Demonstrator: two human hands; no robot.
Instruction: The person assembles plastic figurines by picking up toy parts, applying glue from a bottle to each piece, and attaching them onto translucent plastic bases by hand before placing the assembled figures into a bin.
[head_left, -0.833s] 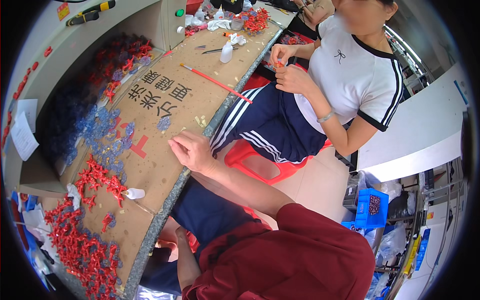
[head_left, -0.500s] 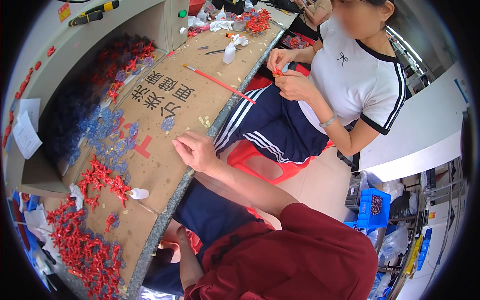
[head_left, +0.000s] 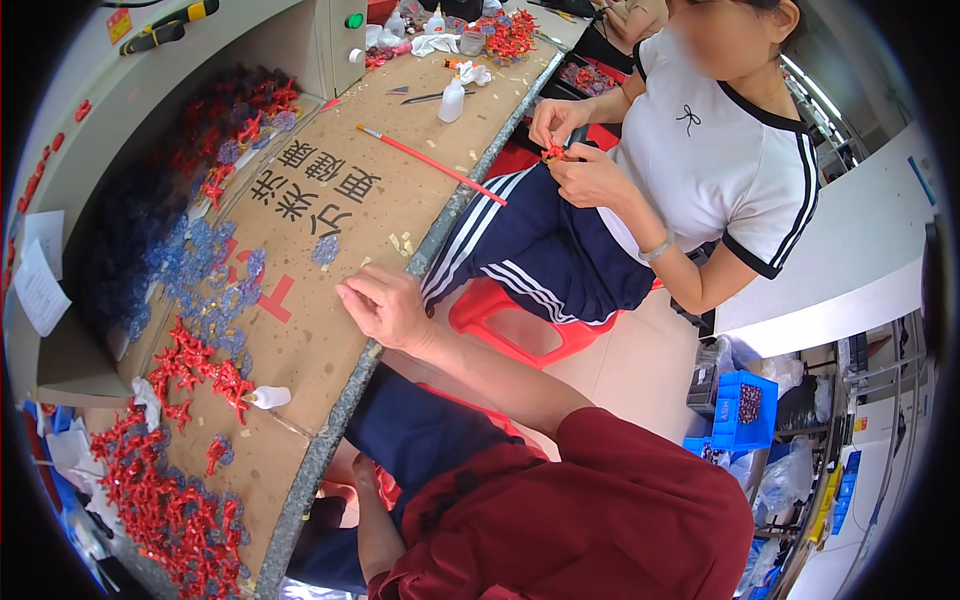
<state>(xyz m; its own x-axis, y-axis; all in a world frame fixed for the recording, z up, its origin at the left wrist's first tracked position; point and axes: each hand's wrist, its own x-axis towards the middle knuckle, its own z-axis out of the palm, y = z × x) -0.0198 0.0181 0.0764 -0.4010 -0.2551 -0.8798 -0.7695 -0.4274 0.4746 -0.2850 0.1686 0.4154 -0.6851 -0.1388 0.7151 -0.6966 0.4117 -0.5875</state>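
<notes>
Figure. Head view of a bench [head_left: 455,215] covered by a cardboard sheet [head_left: 330,330], the landmark for all places here. The right hand [head_left: 385,305] rests knuckles-up on the sheet's outer edge, fingers [head_left: 352,292] curled down onto the card; whether they pinch anything cannot be told. The left hand [head_left: 362,478] hangs below that edge by the lap, its grip hidden. The nearest piece, a small blue plastic cluster [head_left: 325,250], lies on the sheet just inward of the right hand. The blue heap [head_left: 205,270] and the red pieces [head_left: 195,365] lie toward the sheet's far side, and a white squeeze bottle [head_left: 268,397] lies on its side beside the red ones. Judgement: to lift the lone cluster cleanly, keep the wrist planted on the sheet and reach with fingertips only. At the sheet's far end a co-worker's hands [head_left: 570,150] hold a red piece.
</notes>
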